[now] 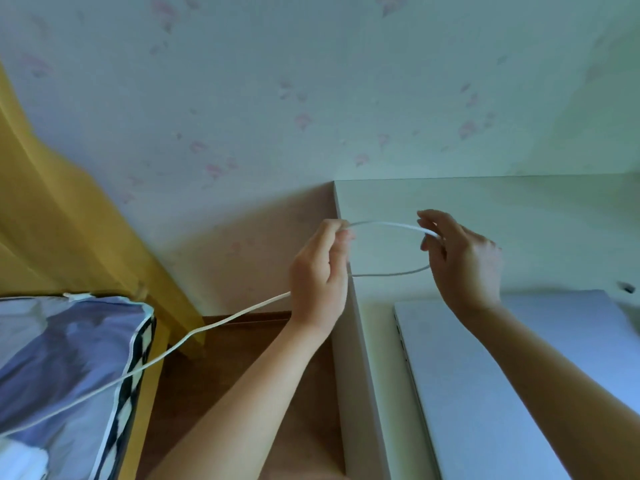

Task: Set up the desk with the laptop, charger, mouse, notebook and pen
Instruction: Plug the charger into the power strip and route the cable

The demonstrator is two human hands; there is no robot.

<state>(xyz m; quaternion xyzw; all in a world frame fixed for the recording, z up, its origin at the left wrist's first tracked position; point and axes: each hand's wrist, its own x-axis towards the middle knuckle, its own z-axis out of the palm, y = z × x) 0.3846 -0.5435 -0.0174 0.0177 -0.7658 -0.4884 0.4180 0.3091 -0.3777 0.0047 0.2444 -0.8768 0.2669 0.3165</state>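
White charger cable (382, 225): held up as a loop over the far left corner of the desk (519, 237). Upper strand runs between the two hands; lower strand sags beneath them at about wrist height. A long tail leaves the left hand, drops leftward past the desk edge and crosses the bedding (62, 368) at lower left.

Left hand (320, 275): fingers curled round the cable just outside the desk's left edge, tips pinching the loop's left end.

Right hand (464, 258): over the desk top, thumb and forefinger pinching the loop's right end; remaining fingers loosely bent. Hands apart, joined only by the cable.

Laptop (502, 393): silver, lid closed, flat on the desk at near right, its left edge parallel to the desk's left edge with a bare strip between. Bare desk surface lies beyond it to the wall.

Small dark object (626, 287): on the desk at far right; too blurred to identify, possibly a plug or clip.

Wooden floor (242, 358): narrow gap between the desk side and the bed.

Yellow curtain (52, 202): hangs at left, reaching the floor by the bed.

Wallpaper (311, 81): pale with faint pink motifs, behind all.
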